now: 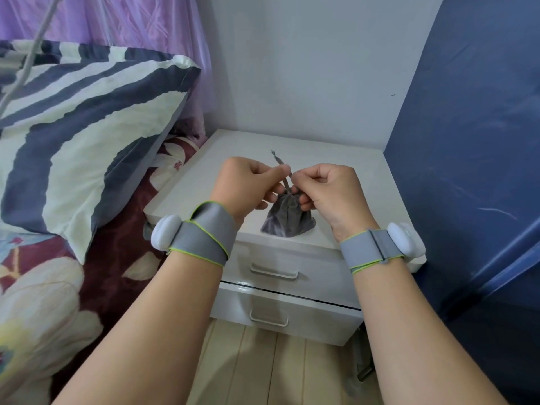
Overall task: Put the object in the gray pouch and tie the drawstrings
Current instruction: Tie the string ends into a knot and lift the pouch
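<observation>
Bed, left of frame: floral cover, with a navy-and-cream striped pillow propped on it. Blue padded panel, right of frame, upright against the wall.

White bedside cabinet between them, serving as worktop; two drawers in its front, one above the other, each with a handle.

Left hand and right hand, each wrist wearing a gray strap with a white device, raised together over the worktop.

Gray pouch: stands on the worktop near its front edge, mouth gathered shut. Contents not visible.

Drawstrings: rise from the pouch's neck between the hands. Left grip clenched on the drawstrings at thumb and forefinger; right grip likewise pinching them just beside it. One loose end points up beyond the fingers.
</observation>
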The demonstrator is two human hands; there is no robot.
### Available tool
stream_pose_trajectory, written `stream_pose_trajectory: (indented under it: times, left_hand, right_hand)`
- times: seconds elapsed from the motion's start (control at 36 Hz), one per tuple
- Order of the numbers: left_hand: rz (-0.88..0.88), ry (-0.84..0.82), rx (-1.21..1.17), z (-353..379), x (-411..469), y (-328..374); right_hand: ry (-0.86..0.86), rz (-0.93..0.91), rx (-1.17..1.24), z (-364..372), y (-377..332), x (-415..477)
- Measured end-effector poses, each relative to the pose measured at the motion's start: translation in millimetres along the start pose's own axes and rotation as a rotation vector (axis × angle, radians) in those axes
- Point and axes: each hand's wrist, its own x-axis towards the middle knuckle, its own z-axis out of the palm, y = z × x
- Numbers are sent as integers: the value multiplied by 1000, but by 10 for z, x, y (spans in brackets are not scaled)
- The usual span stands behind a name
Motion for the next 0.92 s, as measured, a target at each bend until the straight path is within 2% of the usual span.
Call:
stream_pose_trajectory:
  times: [0.14,0.36,0.53,0.92]
  left_hand:
    - [-82,-11,-174,-11,2,23]
    - [150,180,18,0,15,36]
    - [233,183,-19,77,41,34]
    - [296,157,-71,125,62,17]
  right_hand:
    - [13,-73,-122,22,-7,-2]
    - [-100,-119,-246,-31,-77,-25]
    - [-112,-149,-301,-35,-115,-38]
    - [-46,-97,-292,-15,-157,-62]
